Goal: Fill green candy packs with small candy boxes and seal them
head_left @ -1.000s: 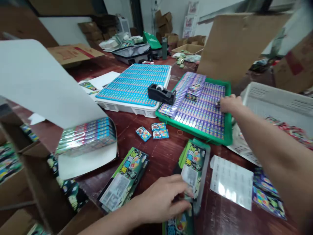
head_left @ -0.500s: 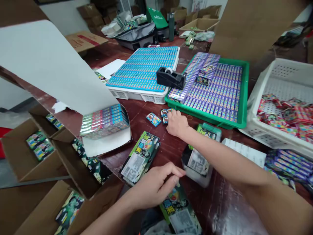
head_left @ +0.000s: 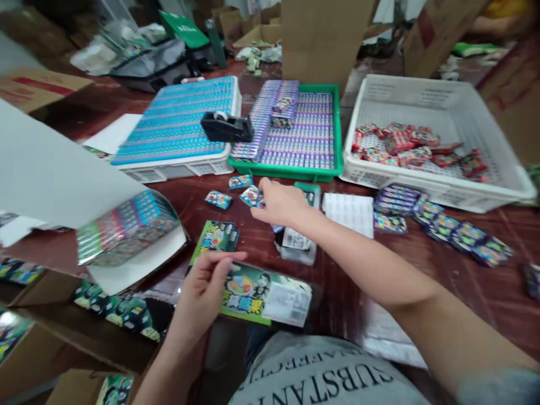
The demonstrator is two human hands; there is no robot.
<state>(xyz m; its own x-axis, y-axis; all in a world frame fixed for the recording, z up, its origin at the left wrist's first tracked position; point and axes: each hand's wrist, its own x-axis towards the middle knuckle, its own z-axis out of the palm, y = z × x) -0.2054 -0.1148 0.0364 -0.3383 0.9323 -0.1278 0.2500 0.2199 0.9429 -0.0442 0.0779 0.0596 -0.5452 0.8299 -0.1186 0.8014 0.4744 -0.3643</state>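
My right hand reaches forward over the table, its fingers pinched on a small blue printed packet. Two similar packets lie close by: one just behind it, another to its left. My left hand is nearer to me, thumb and fingers closed at the left end of a green-and-black printed package with a white label. How its hidden fingers grip that package does not show. Another green package lies just beyond my left hand. Under my right forearm lies a clear plastic case, partly hidden.
Behind stand a white tray of blue packets, a green tray of purple packets with a black tape dispenser, and a white crate of red packets. An open display box and cartons are at left.
The view has swung to the right. My right hand has picked at a small blue packet, now tilted in its fingers. The green package by my left hand has turned to lie crosswise.
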